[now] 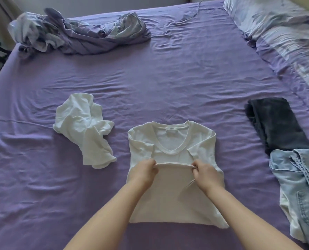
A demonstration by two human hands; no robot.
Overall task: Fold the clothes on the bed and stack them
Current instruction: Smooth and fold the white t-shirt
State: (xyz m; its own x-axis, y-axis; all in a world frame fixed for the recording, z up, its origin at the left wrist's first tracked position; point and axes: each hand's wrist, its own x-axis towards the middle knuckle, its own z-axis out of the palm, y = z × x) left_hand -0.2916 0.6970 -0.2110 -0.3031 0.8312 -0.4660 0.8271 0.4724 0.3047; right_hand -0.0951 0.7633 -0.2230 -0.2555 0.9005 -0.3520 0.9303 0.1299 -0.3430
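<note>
Before you lies the bed (186, 83), covered by a wrinkled purple sheet that fills nearly all the view. At 1 to 2 o'clock, along the right edge, you see pillows (280, 33) in a pale floral print. At 11 o'clock a bunched duvet cover (74, 35), purple and floral, lies in a heap.

At 4 o'clock a light blue denim garment (301, 188) is spread out, with a bit of white cloth showing under its left edge. Just above it, at 3 o'clock, lies a folded dark grey garment (274, 123) — the two touch or overlap at the corner.

In the middle, straight ahead of you, is the white V-neck T-shirt (170, 141), collar pointing to 12 o'clock, both sleeves folded inward. Its lower part is doubled up toward the collar. At 10 o'clock from it, apart from it, a crumpled white T-shirt (85, 127) waits unfolded.

Your left hand (146, 171) and your right hand (204, 173) each pinch one end of the raised hem — fingers curled around the cloth edge, just below the V of the neckline.
</note>
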